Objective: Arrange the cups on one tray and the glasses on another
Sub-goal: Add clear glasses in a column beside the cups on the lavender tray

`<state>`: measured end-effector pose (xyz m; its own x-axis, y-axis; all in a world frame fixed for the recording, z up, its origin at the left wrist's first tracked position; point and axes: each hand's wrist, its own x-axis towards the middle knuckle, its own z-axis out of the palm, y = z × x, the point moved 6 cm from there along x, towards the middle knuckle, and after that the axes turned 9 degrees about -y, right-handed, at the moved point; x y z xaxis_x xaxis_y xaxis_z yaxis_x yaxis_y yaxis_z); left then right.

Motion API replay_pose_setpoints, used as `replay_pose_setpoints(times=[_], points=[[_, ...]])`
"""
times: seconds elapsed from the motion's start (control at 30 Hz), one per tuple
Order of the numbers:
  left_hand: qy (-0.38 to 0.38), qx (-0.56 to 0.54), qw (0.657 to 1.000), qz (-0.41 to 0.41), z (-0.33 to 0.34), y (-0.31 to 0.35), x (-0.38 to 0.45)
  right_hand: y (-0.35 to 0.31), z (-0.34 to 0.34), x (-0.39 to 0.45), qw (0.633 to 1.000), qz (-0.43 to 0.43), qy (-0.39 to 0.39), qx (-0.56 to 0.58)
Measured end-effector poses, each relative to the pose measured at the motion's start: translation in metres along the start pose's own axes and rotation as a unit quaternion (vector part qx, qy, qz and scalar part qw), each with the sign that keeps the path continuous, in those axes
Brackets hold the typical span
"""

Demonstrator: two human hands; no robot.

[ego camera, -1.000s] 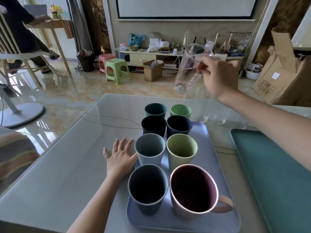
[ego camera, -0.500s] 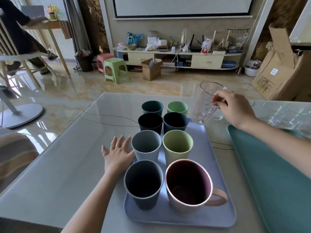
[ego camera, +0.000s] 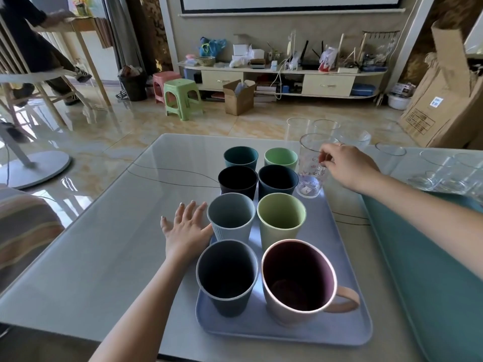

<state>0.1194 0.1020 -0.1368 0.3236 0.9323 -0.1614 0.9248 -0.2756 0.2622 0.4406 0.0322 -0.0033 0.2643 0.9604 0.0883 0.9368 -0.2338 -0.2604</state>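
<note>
My right hand [ego camera: 345, 167] pinching the rim of a printed glass [ego camera: 311, 169] at the far right corner of the lilac tray [ego camera: 347, 322] — upright beside eight cups [ego camera: 281, 223], my left hand [ego camera: 187, 228] flat with fingers spread on the worktop [ego camera: 109, 231], teal tray [ego camera: 431, 270] at right — more glasses [ego camera: 444, 173] at its far end.

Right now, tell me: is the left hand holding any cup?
No, the left hand lies flat and open on the table beside the grey-blue cup.

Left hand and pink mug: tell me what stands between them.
In the head view, the dark blue cup stands between the left hand and the pink mug on the lavender tray.
</note>
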Motion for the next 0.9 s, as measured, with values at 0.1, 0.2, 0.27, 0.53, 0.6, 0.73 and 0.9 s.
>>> replay_pose_setpoints(times=[0.1,0.2,0.27,0.53,0.6,0.73,0.9], points=[[0.002,-0.004,1.000,-0.002,0.000,0.000,-0.001,-0.007,-0.002,-0.007,1.000,-0.006,0.003,-0.017],[0.003,-0.003,1.000,-0.003,0.001,-0.001,-0.001,-0.025,-0.015,-0.020,0.988,-0.075,0.108,-0.086],[0.006,0.000,1.000,0.000,0.002,-0.001,0.000,-0.045,-0.013,-0.022,0.971,-0.146,0.118,-0.151],[0.008,-0.010,1.000,0.003,0.002,-0.002,0.001,-0.082,0.011,0.016,0.948,-0.134,0.031,-0.288],[0.011,-0.014,1.000,0.002,0.002,-0.003,0.002,-0.082,0.010,0.021,0.965,-0.117,0.024,-0.235],[0.011,-0.020,1.000,0.005,0.003,-0.003,0.003,-0.083,0.014,0.028,0.970,-0.116,0.012,-0.212],[0.012,-0.017,1.000,0.004,0.005,-0.004,0.004,-0.083,0.012,0.029,0.970,-0.115,-0.012,-0.213]])
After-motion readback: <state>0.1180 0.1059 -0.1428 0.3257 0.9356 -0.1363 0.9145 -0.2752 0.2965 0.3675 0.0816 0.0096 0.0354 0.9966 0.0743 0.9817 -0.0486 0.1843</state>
